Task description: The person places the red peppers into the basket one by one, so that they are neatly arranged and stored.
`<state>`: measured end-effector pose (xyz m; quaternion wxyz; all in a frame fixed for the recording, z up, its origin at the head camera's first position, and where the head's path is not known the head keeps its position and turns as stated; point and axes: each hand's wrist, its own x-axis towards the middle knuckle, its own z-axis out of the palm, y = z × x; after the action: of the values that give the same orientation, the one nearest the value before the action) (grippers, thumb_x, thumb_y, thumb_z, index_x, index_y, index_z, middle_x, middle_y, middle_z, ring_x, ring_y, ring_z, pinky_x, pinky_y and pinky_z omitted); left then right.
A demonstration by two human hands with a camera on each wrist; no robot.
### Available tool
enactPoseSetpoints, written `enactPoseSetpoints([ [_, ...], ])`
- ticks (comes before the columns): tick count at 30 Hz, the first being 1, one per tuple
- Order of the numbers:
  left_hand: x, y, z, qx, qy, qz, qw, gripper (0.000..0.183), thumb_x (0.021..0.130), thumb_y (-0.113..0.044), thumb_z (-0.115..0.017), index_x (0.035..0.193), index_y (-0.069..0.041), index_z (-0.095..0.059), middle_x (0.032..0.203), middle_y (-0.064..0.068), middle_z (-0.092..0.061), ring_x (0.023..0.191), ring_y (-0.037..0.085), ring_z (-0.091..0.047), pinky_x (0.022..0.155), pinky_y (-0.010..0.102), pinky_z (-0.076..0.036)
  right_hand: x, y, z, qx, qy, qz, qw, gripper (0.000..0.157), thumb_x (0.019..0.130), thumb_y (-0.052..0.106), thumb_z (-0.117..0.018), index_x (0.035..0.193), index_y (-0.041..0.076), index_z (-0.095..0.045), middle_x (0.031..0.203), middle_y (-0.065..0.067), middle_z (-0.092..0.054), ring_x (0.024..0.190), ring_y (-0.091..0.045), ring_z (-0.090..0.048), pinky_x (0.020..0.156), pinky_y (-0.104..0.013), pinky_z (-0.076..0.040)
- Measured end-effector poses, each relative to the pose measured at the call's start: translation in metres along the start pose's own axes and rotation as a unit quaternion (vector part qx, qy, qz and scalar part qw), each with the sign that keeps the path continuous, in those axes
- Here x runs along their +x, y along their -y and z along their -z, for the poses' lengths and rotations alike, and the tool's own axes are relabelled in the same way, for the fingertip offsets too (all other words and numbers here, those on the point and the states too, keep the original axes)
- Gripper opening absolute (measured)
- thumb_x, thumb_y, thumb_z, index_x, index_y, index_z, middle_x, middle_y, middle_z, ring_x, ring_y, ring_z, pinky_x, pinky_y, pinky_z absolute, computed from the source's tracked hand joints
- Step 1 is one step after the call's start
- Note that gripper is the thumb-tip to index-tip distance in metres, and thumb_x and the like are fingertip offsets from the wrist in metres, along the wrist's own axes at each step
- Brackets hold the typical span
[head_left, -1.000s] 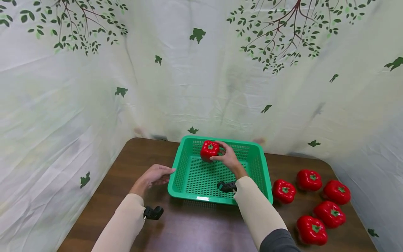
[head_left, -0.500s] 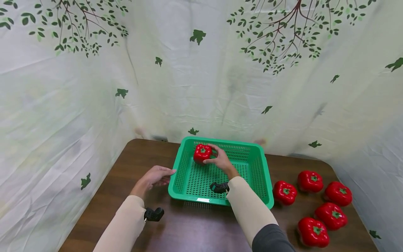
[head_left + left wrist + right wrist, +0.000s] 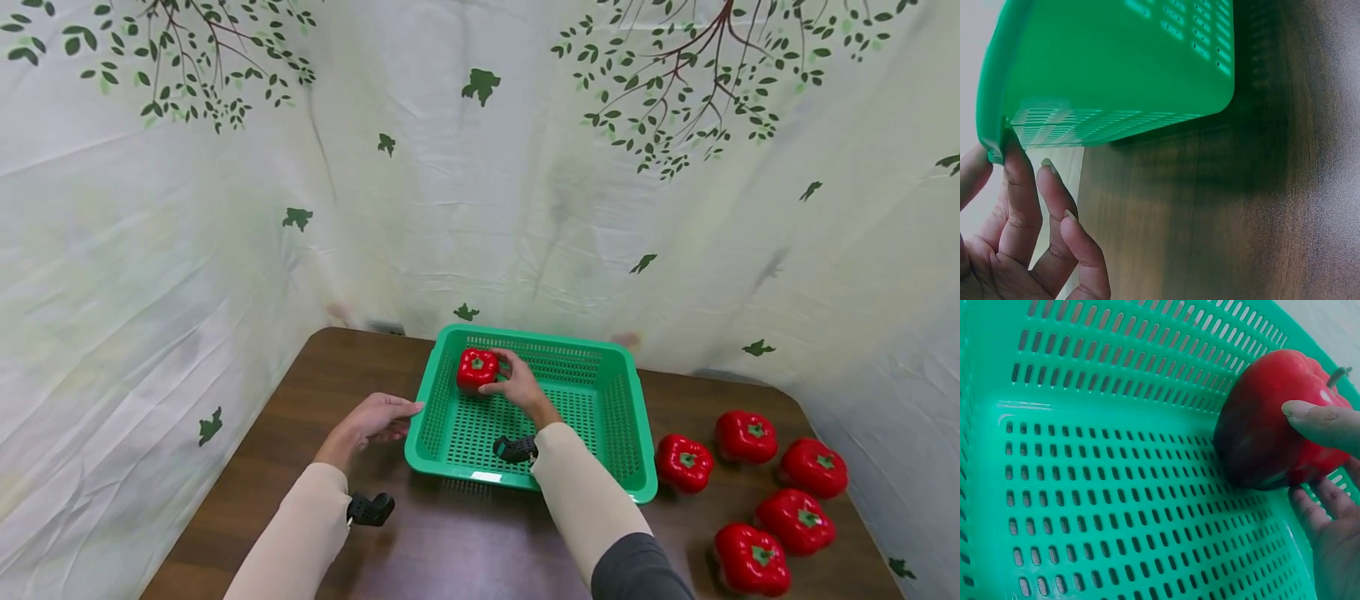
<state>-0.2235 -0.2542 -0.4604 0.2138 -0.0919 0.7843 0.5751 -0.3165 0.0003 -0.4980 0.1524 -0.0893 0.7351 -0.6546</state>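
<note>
A green plastic basket (image 3: 551,340) with slotted walls and floor stands on the wooden table. At its left edge my left hand (image 3: 377,417) pinches the rim between thumb and index finger. The left wrist view shows the other fingers (image 3: 1086,253) loosely bent below the rim. Inside the basket, towards the back left, my right hand (image 3: 521,390) holds a red bell pepper (image 3: 476,370) from its right side, stem up. In the right wrist view the thumb (image 3: 1325,425) lies on the pepper (image 3: 1272,419), with fingers beneath and behind. Whether the pepper touches the basket floor I cannot tell.
To the right of the basket, several more red bell peppers (image 3: 797,522) lie on the table (image 3: 450,550). The closest one (image 3: 684,463) is just beside the basket's right wall. A leaf-printed cloth (image 3: 420,208) hangs behind the table and along its sides.
My right hand has moved the pepper left and slightly down inside the basket. My left hand keeps its pinch on the rim. The view has shifted slightly.
</note>
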Motion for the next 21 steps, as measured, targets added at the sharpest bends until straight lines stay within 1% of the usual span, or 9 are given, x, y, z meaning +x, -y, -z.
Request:
enactPoseSetpoints([
  [4, -0.0006, -0.0004, -0.0007, -0.002, 0.001, 0.000, 1.0000, 0.039, 0.093, -0.034, -0.065, 0.108, 0.002, -0.070, 0.086, 0.007, -0.070, 0.075, 0.019, -0.063, 0.074, 0.033, -0.053, -0.0006, -0.0003, -0.0021, 0.007, -0.007, -0.009, 1.000, 0.074, 0.078, -0.011, -0.072, 0.143, 0.009, -0.041, 0.148, -0.014, -0.038, 0.136, -0.036, -0.036, 0.103, -0.047, -0.040],
  [7, -0.0007, -0.0008, -0.0019, 0.001, 0.001, -0.007, 1.0000, 0.040, 0.093, -0.033, -0.064, 0.110, 0.003, -0.069, 0.086, 0.007, -0.071, 0.073, 0.018, -0.062, 0.073, 0.033, -0.054, -0.0006, -0.0010, -0.0023, 0.008, -0.002, -0.006, 1.000, 0.073, 0.079, -0.011, -0.071, 0.143, 0.007, -0.041, 0.148, -0.015, -0.038, 0.136, -0.037, -0.037, 0.103, -0.048, -0.041],
  [11, 0.0002, -0.0005, -0.0029, 0.000, -0.001, -0.007, 1.0000, 0.040, 0.093, -0.033, -0.064, 0.110, 0.003, -0.069, 0.085, 0.006, -0.070, 0.072, 0.017, -0.062, 0.071, 0.032, -0.053, -0.0001, -0.0020, -0.0026, 0.013, 0.001, -0.006, 1.000, 0.072, 0.080, -0.012, -0.070, 0.143, 0.006, -0.040, 0.148, -0.016, -0.038, 0.135, -0.038, -0.038, 0.102, -0.048, -0.042],
  [15, 0.0007, 0.0003, -0.0028, 0.005, -0.007, -0.002, 1.0000, 0.041, 0.093, -0.034, -0.064, 0.110, 0.003, -0.069, 0.087, 0.007, -0.071, 0.073, 0.017, -0.062, 0.074, 0.034, -0.053, 0.0009, -0.0025, -0.0036, 0.015, 0.003, -0.009, 1.000, 0.072, 0.081, -0.011, -0.070, 0.144, 0.007, -0.040, 0.147, -0.018, -0.038, 0.134, -0.039, -0.039, 0.101, -0.048, -0.042],
  [21, 0.0014, 0.0012, -0.0029, 0.007, -0.015, 0.000, 0.9999, 0.041, 0.093, -0.035, -0.064, 0.111, 0.002, -0.069, 0.090, 0.008, -0.071, 0.075, 0.018, -0.063, 0.077, 0.036, -0.053, 0.0040, -0.0040, -0.0045, -0.002, 0.008, -0.003, 1.000, 0.071, 0.084, -0.006, -0.070, 0.146, 0.008, -0.039, 0.147, -0.019, -0.039, 0.132, -0.041, -0.040, 0.101, -0.048, -0.043],
])
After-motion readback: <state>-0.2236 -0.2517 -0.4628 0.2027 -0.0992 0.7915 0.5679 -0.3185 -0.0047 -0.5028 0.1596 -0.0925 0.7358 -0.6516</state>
